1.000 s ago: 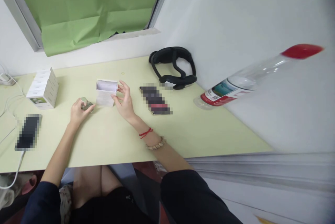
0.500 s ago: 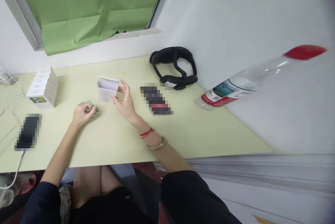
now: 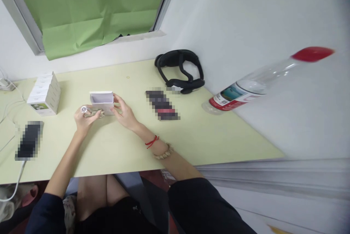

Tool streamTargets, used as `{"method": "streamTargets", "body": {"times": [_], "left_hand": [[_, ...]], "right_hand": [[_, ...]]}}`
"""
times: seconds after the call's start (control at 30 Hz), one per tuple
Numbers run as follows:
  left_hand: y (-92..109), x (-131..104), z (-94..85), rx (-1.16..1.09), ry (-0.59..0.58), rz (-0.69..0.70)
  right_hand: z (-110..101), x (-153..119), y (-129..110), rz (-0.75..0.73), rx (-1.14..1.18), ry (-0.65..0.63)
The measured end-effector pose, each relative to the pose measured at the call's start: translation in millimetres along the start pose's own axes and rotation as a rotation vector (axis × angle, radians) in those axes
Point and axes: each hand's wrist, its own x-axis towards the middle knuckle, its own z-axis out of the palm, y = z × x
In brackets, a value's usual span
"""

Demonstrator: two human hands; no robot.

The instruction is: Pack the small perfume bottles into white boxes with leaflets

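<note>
A small white box (image 3: pixel 105 107) stands at the middle left of the table, its open top showing a pale inside. My right hand (image 3: pixel 124 113) grips the box at its right side, thumb in front and fingers behind. My left hand (image 3: pixel 83 120) is closed around a small bundle of clear, shiny items (image 3: pixel 94 112), too small to name. One round end of the bundle faces up by the fingers. The bundle lies just in front of the box's left part; whether they touch I cannot tell.
White boxes (image 3: pixel 45 95) stand in a row at the left, behind a phone (image 3: pixel 29 141) on a white cable. To the right are another phone (image 3: pixel 163 105), a black headset (image 3: pixel 180 70) and a bottle with a red cap (image 3: pixel 235 95). The pale table (image 3: pixel 109 153) ends near my lap.
The white box has moved left and slightly nearer in my right hand. My left hand has turned the shiny bundle, which now extends across the front of the box.
</note>
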Motion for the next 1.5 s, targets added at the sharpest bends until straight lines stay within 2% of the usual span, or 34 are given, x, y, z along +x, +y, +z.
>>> {"method": "streamTargets", "body": {"times": [0.2,0.4,0.53,0.73,0.83,1.0,1.1,1.27,1.4,1.5], "left_hand": [[20.9,0.9,-9.6,-0.035,0.179,0.056],[25.3,0.9,-15.3,-0.03,0.273,0.166],[25.1,0.9,-16.6,0.14,0.235,0.159],[19.9,-0.3,-8.4,0.3,0.236,0.107],[17.0,0.9,-6.5,0.308,0.186,0.109],[19.8,1.7,-8.8,0.2,0.05,0.117],[26.6,1.0,-9.6,0.231,0.055,0.064],[36.0,-2.2,-9.4,0.33,0.077,0.109],[31.6,-6.9,-5.4,0.397,0.005,0.133],[24.7,-8.4,-1.3,0.393,-0.041,0.206]], "right_hand": [[9.4,-6.5,-11.5,-0.016,0.081,-0.11],[16.4,-12.0,-19.3,-0.065,0.116,-0.196],[20.7,-15.3,-21.3,-0.063,0.118,-0.222],[20.5,-15.8,-20.7,-0.074,0.09,-0.229],[19.3,-15.6,-21.0,-0.061,0.086,-0.228],[17.2,-14.9,-22.0,-0.041,0.059,-0.231],[16.0,-14.5,-22.7,-0.059,0.032,-0.231],[17.3,-17.0,-18.4,-0.136,-0.028,-0.205],[17.9,-17.5,-10.8,-0.268,-0.09,-0.13],[13.1,-14.7,-11.7,-0.388,-0.18,-0.073]]}}
